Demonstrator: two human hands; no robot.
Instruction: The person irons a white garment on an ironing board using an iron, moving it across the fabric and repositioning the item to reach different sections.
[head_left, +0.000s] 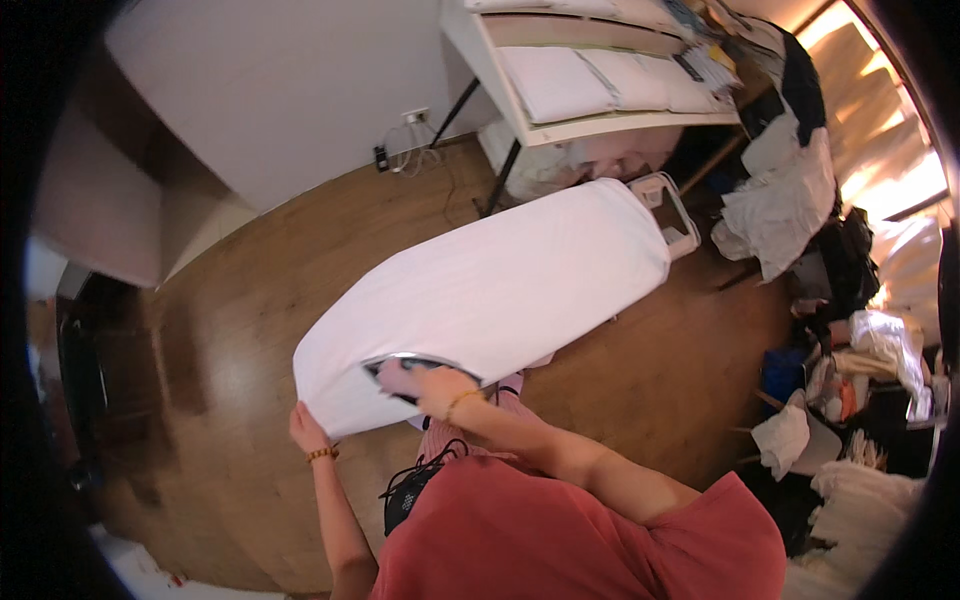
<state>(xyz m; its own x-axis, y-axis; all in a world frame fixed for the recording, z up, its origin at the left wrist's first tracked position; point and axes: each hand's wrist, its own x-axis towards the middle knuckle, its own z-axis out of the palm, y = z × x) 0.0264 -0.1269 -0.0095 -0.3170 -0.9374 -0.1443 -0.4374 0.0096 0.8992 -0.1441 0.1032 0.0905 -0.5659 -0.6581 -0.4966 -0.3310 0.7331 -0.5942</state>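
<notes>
A white cloth (510, 277) covers a long ironing board that slants from the lower left to the upper right before me. My right hand (439, 388) grips the handle of a clothes iron (405, 375), which rests on the cloth near the board's close edge. The iron is slightly blurred. At the board's left end, my left hand (307, 429) pinches the corner of the cloth between thumb and fingers. The cloth is pulled into faint creases near that corner.
A white shelf (555, 135) with folded white fabric stands beyond the board. A metal-framed iron rest (684, 225) juts from the board's far end. Cables hang from a wall socket (415, 116). White garments (780, 202) and a cluttered pile of fabric lie at the right.
</notes>
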